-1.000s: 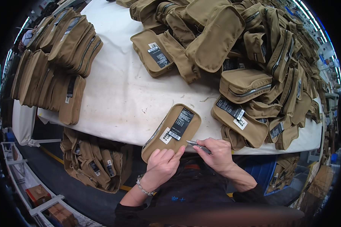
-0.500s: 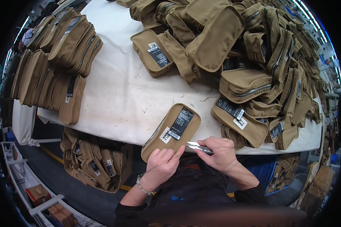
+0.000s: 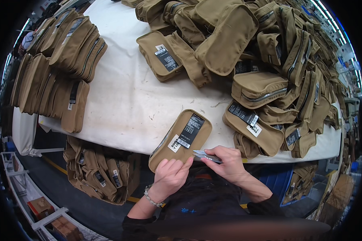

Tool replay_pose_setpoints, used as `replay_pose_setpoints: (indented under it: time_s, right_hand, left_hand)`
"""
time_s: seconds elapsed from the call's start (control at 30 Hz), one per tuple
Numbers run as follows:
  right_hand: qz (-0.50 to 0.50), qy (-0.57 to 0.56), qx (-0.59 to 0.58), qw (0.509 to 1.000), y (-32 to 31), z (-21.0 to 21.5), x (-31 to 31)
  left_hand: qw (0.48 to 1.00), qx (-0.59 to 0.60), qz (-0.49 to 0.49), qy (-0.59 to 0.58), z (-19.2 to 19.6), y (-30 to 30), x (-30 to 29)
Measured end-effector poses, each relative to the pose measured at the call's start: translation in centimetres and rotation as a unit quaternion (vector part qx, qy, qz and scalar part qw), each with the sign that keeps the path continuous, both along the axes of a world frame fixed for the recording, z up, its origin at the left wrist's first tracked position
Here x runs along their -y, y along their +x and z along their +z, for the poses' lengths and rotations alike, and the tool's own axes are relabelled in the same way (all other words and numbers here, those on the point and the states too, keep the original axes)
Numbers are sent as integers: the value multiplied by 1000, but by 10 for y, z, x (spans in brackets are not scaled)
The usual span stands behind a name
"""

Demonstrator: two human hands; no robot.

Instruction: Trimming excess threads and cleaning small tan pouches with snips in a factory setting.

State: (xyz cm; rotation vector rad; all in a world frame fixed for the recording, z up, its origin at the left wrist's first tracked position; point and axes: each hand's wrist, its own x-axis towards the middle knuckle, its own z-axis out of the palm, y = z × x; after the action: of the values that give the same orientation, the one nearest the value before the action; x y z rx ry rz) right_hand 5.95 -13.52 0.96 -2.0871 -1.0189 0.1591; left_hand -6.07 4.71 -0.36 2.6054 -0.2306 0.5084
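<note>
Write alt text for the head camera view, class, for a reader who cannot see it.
A person's left hand steadies a tan fabric pouch at the edge of a white table, while the right hand holds small metal snips beside it. Piles of matching pouches crowd the table.

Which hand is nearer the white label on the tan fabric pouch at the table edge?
Left. The left hand rests on the tan fabric pouch just below the white label; the right hand, holding small metal snips, sits off to the label's right.
</note>
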Motion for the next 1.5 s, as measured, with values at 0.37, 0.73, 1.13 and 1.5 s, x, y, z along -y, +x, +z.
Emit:
replay_pose_setpoints:
  time_s: [0.37, 0.73, 1.13, 1.5]
  right_hand:
    - [151, 78, -113, 979, 16, -8, 15]
    - [-30, 208, -449, 869, 9, -19, 8]
    - [-57, 175, -359, 915, 6, -34, -30]
    - [-44, 194, -447, 872, 5, -28, -30]
  left_hand:
    - [996, 56, -12, -75, 10, -4, -3]
    - [977, -56, 196, -56, 23, 26, 4]
    - [917, -255, -237, -193, 52, -11, -53]
    - [976, -118, 112, -142, 57, -28, -55]
